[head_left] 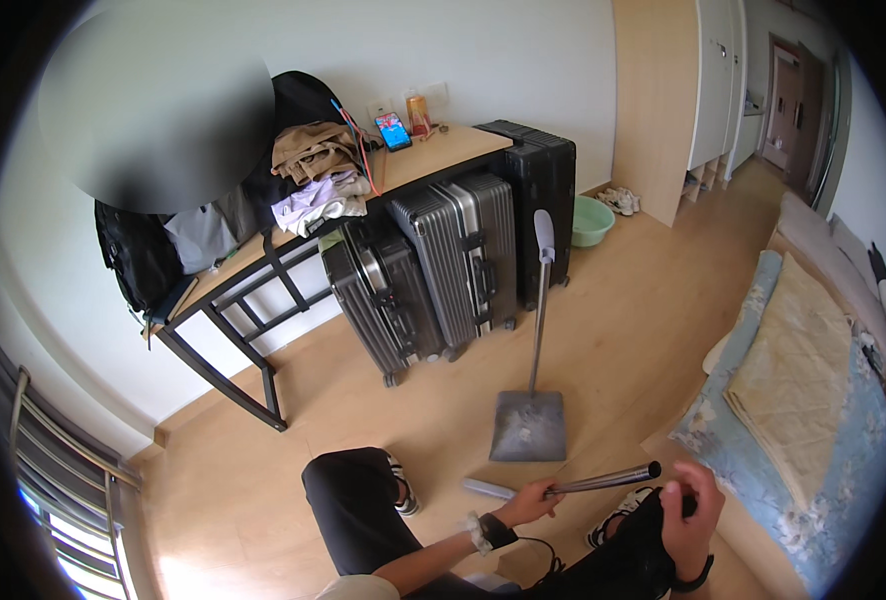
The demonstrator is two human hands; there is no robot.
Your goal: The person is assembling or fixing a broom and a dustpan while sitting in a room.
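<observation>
My left hand (528,503) is closed around a metal handle tube (608,481), which has a grey grip at its left end. The tube's bare right end points toward my right hand (691,515). That hand is raised beside it over my right knee, fingers loosely bent and apart, with nothing visible in it. In front of me a grey long-handled dustpan (529,428) stands on the floor, its pole upright and some pale dust or fluff in its pan.
Grey suitcases (460,260) and a black suitcase (543,205) stand at a desk (443,160) bearing clothes (318,180), bags and a phone (393,131). A green basin (592,222) and shoes (620,200) lie beyond. At right is a bed (803,400); a railing (68,440) is at left.
</observation>
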